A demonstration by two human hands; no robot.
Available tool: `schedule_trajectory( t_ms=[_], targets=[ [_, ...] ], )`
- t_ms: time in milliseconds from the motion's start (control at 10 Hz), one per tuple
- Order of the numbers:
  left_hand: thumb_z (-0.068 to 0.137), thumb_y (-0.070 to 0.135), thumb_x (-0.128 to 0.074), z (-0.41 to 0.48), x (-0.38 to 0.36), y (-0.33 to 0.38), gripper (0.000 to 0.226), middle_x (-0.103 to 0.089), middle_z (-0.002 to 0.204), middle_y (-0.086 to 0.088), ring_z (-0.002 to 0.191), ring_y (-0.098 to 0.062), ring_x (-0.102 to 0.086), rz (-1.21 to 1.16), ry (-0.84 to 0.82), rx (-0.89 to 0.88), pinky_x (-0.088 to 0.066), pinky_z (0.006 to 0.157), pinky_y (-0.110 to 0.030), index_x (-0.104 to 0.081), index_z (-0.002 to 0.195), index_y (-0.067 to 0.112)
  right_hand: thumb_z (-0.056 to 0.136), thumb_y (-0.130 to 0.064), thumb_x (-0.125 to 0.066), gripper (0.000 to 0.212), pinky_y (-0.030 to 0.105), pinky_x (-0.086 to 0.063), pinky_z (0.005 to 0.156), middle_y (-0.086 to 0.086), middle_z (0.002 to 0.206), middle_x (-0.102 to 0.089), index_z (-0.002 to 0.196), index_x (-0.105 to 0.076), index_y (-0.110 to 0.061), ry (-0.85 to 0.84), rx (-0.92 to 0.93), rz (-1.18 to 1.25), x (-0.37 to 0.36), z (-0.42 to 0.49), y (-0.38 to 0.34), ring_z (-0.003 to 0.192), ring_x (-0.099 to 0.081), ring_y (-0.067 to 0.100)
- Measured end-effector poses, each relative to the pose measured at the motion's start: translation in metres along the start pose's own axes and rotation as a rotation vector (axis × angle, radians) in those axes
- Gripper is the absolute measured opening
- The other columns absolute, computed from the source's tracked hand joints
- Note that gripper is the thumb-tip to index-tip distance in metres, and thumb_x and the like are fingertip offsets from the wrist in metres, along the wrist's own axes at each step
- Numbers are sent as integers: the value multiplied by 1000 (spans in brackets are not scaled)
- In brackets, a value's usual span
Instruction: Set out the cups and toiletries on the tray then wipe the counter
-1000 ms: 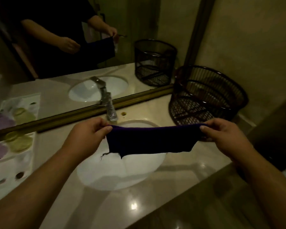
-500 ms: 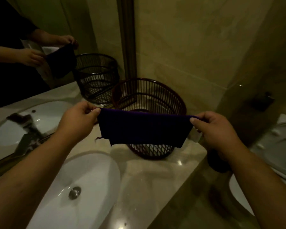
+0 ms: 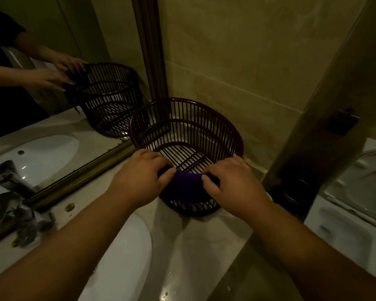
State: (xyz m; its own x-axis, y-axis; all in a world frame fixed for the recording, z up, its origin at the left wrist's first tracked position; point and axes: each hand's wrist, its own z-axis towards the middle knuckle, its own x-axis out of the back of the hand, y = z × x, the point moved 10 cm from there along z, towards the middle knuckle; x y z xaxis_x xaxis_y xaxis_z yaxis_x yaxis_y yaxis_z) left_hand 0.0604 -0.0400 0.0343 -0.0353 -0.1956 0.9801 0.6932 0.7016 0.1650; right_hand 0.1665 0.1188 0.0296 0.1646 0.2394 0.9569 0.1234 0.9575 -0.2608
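A dark purple cloth (image 3: 186, 187) hangs over the near rim of a dark slatted basket (image 3: 221, 131) that stands on the marble counter (image 3: 195, 253) in the corner by the wall. My left hand (image 3: 142, 175) presses the cloth's left part against the rim. My right hand (image 3: 232, 181) holds its right part on the rim. Only the cloth's middle strip shows between my hands. The basket's inside looks empty.
A white sink basin (image 3: 122, 257) lies at the lower left with a chrome faucet (image 3: 11, 205) behind it. A mirror (image 3: 52, 72) with a brass frame runs along the back. A toilet (image 3: 356, 192) stands to the right, past the counter's edge.
My view swung right from the sink to the basket. Both hands carried the stretched cloth forward and down, and it now drapes over the basket's near rim with my hands closer together.
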Motion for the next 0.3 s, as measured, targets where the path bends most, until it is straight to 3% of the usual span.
schedule_trajectory(
  t_ms=[100,200,300],
  targets=[
    [96,61,-31,-4,-2,2,49,-67,118,8,120,-18,-50,-11,10,-26,-46,98,-39,-66,119,35,98,-50,-39,35,45,-31,119,-15,92,-67,105,-71,-35,6,-2,39,1,-1,-1,94,-57,8],
    [95,64,-32,-3,3,3,52,-63,128,6,125,-18,-49,-11,-6,1,-47,102,-41,-62,126,35,99,-50,-43,36,50,-28,122,-11,112,-69,120,-69,-35,20,-17,66,9,-5,-5,113,-57,11],
    [90,76,-36,-4,30,17,71,-47,155,0,142,-24,-41,61,97,22,-38,114,-48,-46,146,34,100,-61,-37,60,49,-10,128,-6,160,-43,154,-41,-36,133,-82,51,35,-15,3,153,-26,20]
  ],
)
